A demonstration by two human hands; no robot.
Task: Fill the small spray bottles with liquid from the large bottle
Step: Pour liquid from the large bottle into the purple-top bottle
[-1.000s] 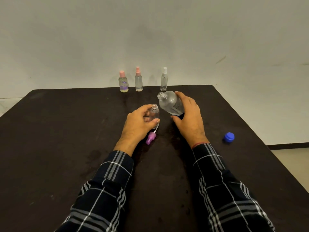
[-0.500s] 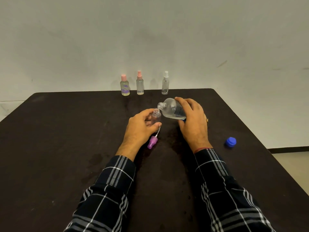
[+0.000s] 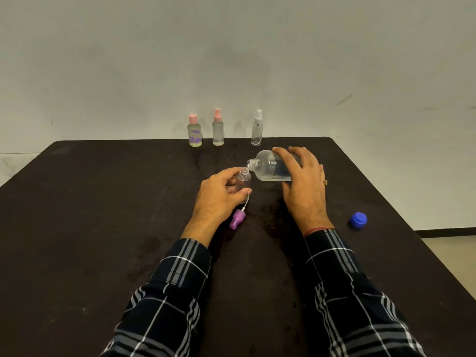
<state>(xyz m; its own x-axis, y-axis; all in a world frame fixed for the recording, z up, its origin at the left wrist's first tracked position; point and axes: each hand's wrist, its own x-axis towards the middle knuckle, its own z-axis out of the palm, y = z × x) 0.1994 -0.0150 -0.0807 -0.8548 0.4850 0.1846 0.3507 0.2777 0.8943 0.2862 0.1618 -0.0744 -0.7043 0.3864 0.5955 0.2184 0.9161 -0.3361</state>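
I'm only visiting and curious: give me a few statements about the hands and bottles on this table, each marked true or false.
1. The right hand holds the large bottle tipped, mouth near the small bottle's opening. True.
2. The left hand grips the small bottle. True.
3. The large bottle is capped. False: its blue cap lies on the table.
4. The small bottle's sprayer is fitted. False: the purple spray top lies by the left hand.
5. Five bottles stand at the far edge. False: three capped bottles do.
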